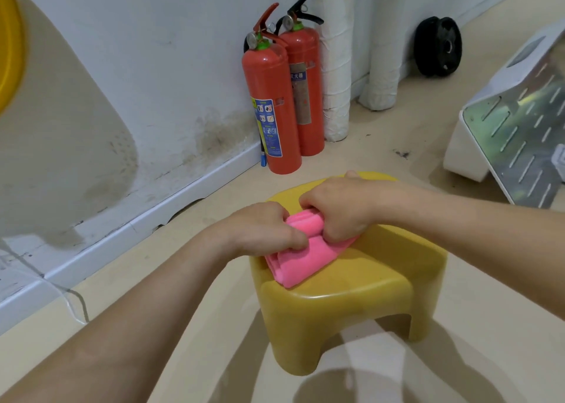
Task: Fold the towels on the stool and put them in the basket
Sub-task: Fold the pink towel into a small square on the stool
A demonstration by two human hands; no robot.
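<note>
Left hand (263,228) gripped the pink towel (305,260) with curled fingers, right hand (339,210) clenched on its bunched top fold. From my feed the towel lay part-folded on the yellow stool (367,283). Two fire extinguishers (272,106) stood behind, by the wall.

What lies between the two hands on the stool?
In the head view, a raised fold of the pink towel sits between the left hand and right hand; both grip it on the yellow stool.

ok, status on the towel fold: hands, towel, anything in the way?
Left hand and right hand both gripping pink towel. Towel bunched, part-folded, on yellow stool. Nothing blocking the hands.
</note>
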